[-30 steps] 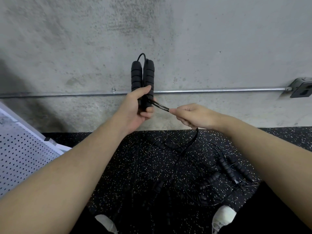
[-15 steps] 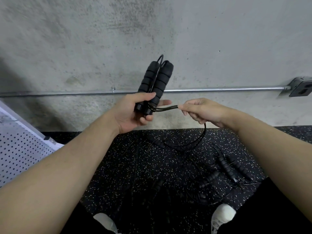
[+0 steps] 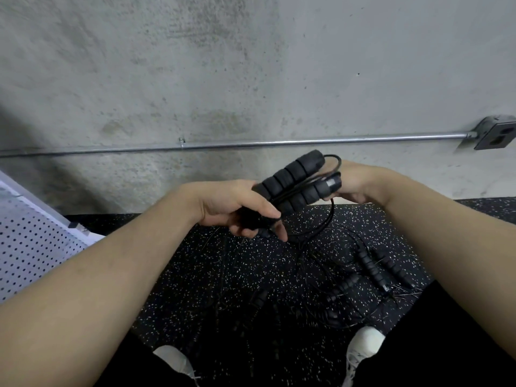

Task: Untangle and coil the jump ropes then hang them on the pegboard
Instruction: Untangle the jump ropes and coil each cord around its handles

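speckled floor carries tangled ropes; left hand grips paired handles, right hand grip cannot be told; trailing cord risks snagging the pile.

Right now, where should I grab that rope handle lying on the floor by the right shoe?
Probably grip the floor handle round its ribbed foam middle, coming from above. It lies flat on the mat, so only its top and sides are free, and thin cords cross near its ends.

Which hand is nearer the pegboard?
Left. The left hand, gripping the jump rope handles, sits closer to the pegboard at far left; the right hand is beyond the handles.
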Demonstrator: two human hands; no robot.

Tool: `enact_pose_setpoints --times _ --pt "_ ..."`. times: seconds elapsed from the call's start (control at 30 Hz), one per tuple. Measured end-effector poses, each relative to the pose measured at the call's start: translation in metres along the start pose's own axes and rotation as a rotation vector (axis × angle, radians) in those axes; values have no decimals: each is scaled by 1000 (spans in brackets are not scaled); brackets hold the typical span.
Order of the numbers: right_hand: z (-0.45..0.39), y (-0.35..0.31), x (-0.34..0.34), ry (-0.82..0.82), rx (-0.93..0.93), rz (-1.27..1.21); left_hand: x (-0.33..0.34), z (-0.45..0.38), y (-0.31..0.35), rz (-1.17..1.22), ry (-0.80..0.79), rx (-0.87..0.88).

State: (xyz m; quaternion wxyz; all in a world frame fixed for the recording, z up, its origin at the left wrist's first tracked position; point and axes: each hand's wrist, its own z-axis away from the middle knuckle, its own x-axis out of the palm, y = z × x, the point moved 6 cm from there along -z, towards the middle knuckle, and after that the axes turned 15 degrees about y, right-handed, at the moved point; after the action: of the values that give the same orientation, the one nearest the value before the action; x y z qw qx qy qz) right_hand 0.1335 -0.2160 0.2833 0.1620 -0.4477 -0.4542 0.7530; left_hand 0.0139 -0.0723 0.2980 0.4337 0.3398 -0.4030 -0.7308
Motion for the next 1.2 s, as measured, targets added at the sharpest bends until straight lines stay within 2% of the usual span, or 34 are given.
enact_pose_setpoints --times 0.13,0.27,0.37,0.43,0.57,0.7,0.87,1.0,1.1,1.2 --pt "1 4 3 -158 -5 81 5 -4 -2 -225 56 -11" --pt "1 16 12 -221 137 10 9 -9 -11 -488 128 -86" --pt "7 5 25 -266 136 85 15 -17 -24 -673 157 -169" --pt "9 -7 33 -230 132 138 13 -24 -35 -709 212 -234" --pt "8 -23 48 -40 142 61 -3 -31 -48 -638 338 -328" --pt "12 -32 60 43 155 -18 -13 -32 -55 -544 466 -355" --pt "15 -41 65 67 83 75 -23 -33 -55 -58 626 -291" --pt "12 -50 65 147 34 28 -31 -34 -52 269 751 -241" --pt "12 -54 60 176 12 18 -35 -35 -47 419 813 -220" --pt "15 -52 54 152 60 -31 -36 -34 -42 507 806 -208"
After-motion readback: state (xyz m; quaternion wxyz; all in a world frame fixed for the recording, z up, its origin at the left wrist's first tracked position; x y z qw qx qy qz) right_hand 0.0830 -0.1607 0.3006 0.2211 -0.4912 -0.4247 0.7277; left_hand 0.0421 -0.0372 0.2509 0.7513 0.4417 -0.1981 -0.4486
